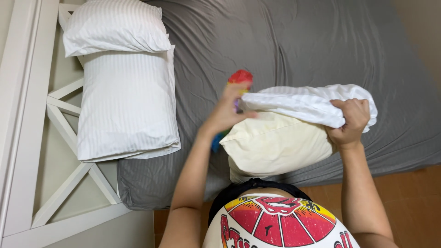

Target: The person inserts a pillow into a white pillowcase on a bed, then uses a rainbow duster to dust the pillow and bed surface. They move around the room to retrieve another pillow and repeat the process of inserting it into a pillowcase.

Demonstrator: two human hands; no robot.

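I hold a cream pillow [275,144] up over the near edge of the bed, its lower end against my body. A white striped pillowcase [308,103] is bunched over its top end. My left hand [227,110] pinches the left edge of the pillowcase opening. My right hand [350,121] is clenched around the gathered pillowcase on the right side. A multicoloured toy [240,77] lies on the grey sheet behind my left hand, mostly hidden by the hand and pillow.
Two white striped pillows [124,87] are stacked at the left end of the grey-sheeted mattress [294,41]. A white headboard frame [59,151] stands at the left. Wooden floor [413,193] shows at the lower right.
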